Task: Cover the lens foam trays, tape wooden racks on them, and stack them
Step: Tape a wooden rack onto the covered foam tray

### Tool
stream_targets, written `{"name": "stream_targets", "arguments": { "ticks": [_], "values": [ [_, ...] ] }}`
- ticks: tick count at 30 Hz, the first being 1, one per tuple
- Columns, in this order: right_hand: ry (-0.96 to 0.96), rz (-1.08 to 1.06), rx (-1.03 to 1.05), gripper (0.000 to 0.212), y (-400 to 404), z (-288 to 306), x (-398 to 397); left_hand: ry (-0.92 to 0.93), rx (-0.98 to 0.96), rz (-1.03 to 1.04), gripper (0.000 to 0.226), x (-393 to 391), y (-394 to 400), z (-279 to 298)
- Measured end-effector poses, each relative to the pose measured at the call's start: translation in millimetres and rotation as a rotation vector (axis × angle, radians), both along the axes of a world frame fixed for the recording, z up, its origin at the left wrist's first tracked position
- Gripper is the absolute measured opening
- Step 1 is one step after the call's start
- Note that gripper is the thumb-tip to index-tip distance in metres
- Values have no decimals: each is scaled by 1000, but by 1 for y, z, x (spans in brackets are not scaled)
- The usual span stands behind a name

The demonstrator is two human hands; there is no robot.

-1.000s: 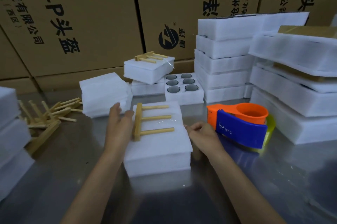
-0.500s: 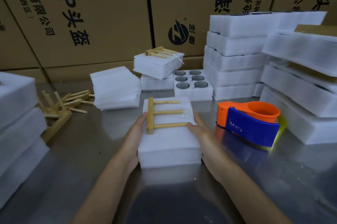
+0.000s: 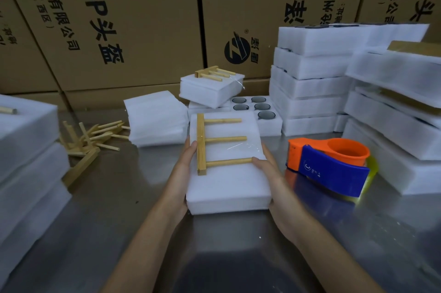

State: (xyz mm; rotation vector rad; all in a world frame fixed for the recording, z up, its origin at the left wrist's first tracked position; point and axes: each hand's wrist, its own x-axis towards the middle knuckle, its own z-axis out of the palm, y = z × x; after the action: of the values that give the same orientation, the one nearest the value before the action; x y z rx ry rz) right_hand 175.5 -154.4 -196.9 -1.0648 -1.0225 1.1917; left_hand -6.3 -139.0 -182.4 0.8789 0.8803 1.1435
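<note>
A second ago your left hand [image 3: 183, 173] lay flat on the wooden rack [image 3: 214, 142] and your right hand [image 3: 267, 168] pressed the tape at the edge. Now both hands clasp the covered foam tray [image 3: 226, 187] by its long sides, fingers curled around it, thumbs on top. You seem to lift it from the steel table [image 3: 238, 257], so I judge the taping is finished and stacking comes next. The rack lies flat under shiny clear tape, its three pegs pointing right. The tape dispenser [image 3: 329, 168] rests just beside.
</note>
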Motion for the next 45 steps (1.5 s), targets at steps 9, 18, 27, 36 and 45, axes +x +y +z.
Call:
{"name": "stream_targets", "arguments": {
  "ticks": [9, 18, 27, 36, 45],
  "values": [
    [322, -5, -88, 35, -19, 0, 7, 27, 45, -12, 78, 1, -1, 1],
    [474, -80, -61, 39, -14, 7, 5, 15, -44, -33, 52, 9, -12, 7],
    [-210, -228, -104, 15, 20, -23, -4, -71, 98, 220, 31, 13, 67, 78],
    [-778, -380, -118, 24, 63, -25, -16, -2, 100, 176, 52, 27, 232, 172],
    [-650, -365, -162, 18, 74, -24, -11, 381, 30, 398, 59, 11, 304, 148]
  ]
}}
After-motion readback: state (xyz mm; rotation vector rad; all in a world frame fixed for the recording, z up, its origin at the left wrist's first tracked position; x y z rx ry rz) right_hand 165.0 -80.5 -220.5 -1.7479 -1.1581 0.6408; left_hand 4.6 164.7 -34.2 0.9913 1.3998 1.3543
